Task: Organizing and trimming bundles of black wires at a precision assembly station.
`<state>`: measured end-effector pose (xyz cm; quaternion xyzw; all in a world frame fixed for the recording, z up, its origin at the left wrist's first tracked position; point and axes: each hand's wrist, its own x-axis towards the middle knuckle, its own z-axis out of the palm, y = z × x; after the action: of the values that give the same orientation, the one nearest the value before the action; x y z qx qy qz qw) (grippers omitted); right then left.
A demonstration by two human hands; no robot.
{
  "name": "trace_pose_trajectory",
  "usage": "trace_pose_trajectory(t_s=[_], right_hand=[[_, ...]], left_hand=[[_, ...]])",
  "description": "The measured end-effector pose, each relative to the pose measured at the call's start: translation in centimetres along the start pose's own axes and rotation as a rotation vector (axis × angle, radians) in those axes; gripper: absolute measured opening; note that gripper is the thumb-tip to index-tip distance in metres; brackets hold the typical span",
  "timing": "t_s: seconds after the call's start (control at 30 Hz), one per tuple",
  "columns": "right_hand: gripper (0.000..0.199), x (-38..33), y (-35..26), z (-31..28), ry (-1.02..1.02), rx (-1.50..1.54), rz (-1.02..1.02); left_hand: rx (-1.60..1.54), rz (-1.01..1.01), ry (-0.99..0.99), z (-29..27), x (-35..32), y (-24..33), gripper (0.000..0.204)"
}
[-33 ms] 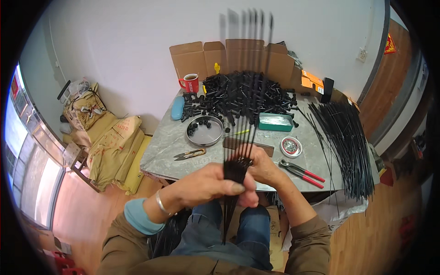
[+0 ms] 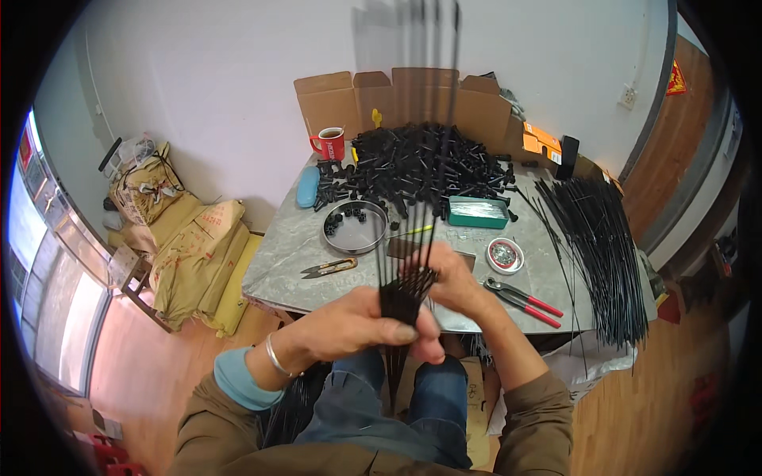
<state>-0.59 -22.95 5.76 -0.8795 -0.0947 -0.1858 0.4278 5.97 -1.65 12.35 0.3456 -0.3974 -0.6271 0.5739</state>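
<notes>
A bundle of long, thin black rods (image 2: 399,300) stands nearly upright before me, its upper ends fanned out and blurred by motion. Around its lower part my left hand (image 2: 357,324) is closed, thumb across the front. My right hand (image 2: 451,279) is closed at the bundle's right side, just above the left hand, with the fingertips partly hidden behind the rods. Beyond my hands, a heap of black tubular parts (image 2: 405,159) covers the back of the grey table (image 2: 278,258). Many more black rods (image 2: 595,262) lie piled along the right edge.
On the table are a round metal tray (image 2: 357,234) with small black pieces, thread snips (image 2: 329,268), red-handled pincers (image 2: 524,303), a green box (image 2: 478,212), a small round dish (image 2: 504,255), a blue case (image 2: 308,186) and a red mug (image 2: 329,144). Cardboard (image 2: 329,103) stands behind.
The rods' upper ends have swung up and to the left. My left hand has shifted slightly left, and my right hand has risen a little along the bundle.
</notes>
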Motion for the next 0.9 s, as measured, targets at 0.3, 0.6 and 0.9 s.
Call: trace_pose_trajectory(t_s=[0.3,0.6,0.9], right_hand=[[0.061,2.3,8.0,-5.0,-0.024,-0.907,0.299],[0.036,1.2,-3.5,-1.9,0.082,0.913,0.334],[0.014,-1.9,-6.5,0.0,-0.028,0.734,0.284]], left_hand=[[0.105,0.009,0.26,-7.2,3.5,-12.2,0.025],[0.025,-0.141,0.242,-7.2,4.5,-12.5,0.03],[1.408,0.554,0.733,-5.0,3.1,-8.2,0.093]])
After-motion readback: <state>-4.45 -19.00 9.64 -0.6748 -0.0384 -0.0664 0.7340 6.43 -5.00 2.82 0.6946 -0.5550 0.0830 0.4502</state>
